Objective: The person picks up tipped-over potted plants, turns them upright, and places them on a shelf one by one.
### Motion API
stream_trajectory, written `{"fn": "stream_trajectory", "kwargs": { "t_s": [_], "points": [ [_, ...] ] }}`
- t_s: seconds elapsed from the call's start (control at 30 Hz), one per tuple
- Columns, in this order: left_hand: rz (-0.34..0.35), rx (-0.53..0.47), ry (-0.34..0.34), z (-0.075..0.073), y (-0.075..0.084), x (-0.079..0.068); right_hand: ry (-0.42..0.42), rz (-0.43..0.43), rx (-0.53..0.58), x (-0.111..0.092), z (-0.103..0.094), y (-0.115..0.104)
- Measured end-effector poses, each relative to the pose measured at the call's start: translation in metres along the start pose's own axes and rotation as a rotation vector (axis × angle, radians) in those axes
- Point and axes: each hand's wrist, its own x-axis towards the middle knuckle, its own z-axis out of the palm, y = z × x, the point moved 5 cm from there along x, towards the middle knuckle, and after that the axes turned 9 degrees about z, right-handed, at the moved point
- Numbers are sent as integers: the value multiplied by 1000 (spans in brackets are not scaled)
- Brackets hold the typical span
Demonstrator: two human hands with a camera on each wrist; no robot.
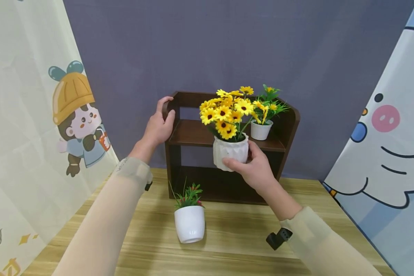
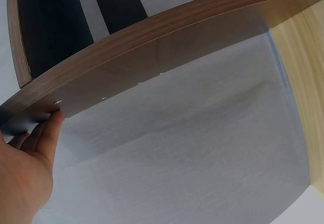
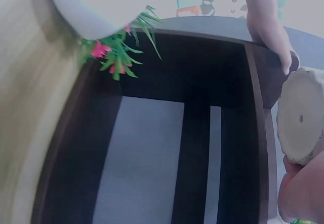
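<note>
My right hand (image 1: pixel 257 168) grips a white ribbed flowerpot (image 1: pixel 232 152) filled with yellow artificial daisies (image 1: pixel 224 115), raised in front of the upper shelf. From the right wrist view, the pot's round underside (image 3: pixel 300 117) shows, with fingers against its edge. My left hand (image 1: pixel 160 126) holds the upper left side panel of a dark brown two-tier shelf (image 1: pixel 225 201), and in the left wrist view its fingers (image 2: pixel 49 138) touch the panel's outer face. A smaller white pot (image 1: pixel 260 130) with yellow flowers and green leaves stands at the upper tier's right end.
On the wooden table (image 1: pixel 234 237), in front of the shelf's left part, a glossy white pot (image 1: pixel 189 224) with green leaves and pink-red flowers appears tilted. A grey-blue cloth (image 1: pixel 124 57) hangs behind the shelf. Cartoon-printed curtains (image 1: pixel 24 145) flank both sides.
</note>
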Motion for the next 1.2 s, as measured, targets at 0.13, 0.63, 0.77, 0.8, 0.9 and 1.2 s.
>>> {"fn": "stream_trajectory", "kwargs": {
  "t_s": [0.13,0.63,0.77,0.8,0.9,1.2],
  "points": [
    [3,3,2,0,0,0,39,-11,29,16,0,-7],
    [10,-14,7,3,-2,0,197,-12,4,53,-2,-6],
    [7,-10,13,2,-1,-1,251,-23,-58,54,1,-7],
    [5,-7,14,1,-1,-2,267,-28,-71,55,1,-7],
    [6,-1,16,1,-1,-2,309,-47,-99,56,3,-8],
    [-4,-1,16,-1,0,-1,403,-76,-164,59,9,-9]
  ]
}}
